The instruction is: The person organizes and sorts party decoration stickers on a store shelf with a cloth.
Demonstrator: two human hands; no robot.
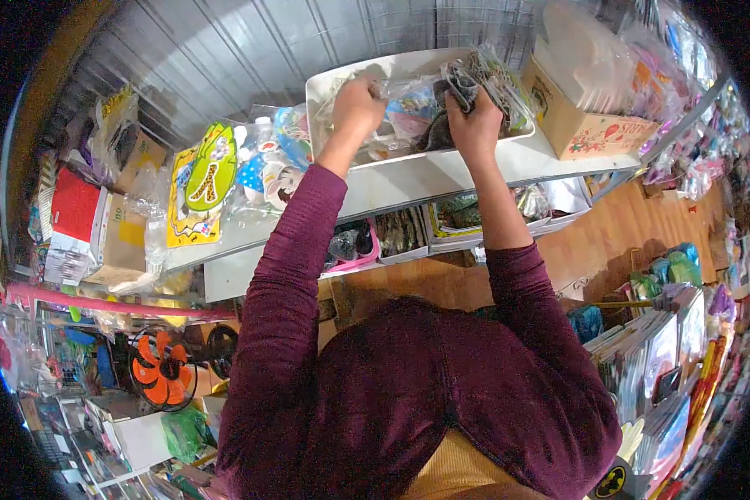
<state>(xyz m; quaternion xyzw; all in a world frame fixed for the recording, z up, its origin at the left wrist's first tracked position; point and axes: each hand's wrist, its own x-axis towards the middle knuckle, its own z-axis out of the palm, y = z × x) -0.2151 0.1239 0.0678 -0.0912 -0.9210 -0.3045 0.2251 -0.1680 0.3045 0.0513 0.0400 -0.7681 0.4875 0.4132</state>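
Note:
A white rectangular tray [329, 77] stands on the shelf before me, holding clear plastic packets [408, 108], some with blue and pink showing. Over its left part is my left hand [360, 110], fingers curled in; whatever they hold is hard to make out. My right hand [475, 125], at the tray's right part, is closed round a dark, crinkled bundle in clear plastic [462, 83]. More dark material [437, 132] lies just below that bundle, inside the tray. Further clear packets [500, 79] fill the tray's right end.
Left of the tray are packaged cartoon figures [267, 175] and a green-and-yellow packet [208, 179]. A cardboard box [600, 133] with clear sleeves stands at right. Boxes of goods [400, 232] sit on a lower shelf. An orange fan [160, 368] is at lower left.

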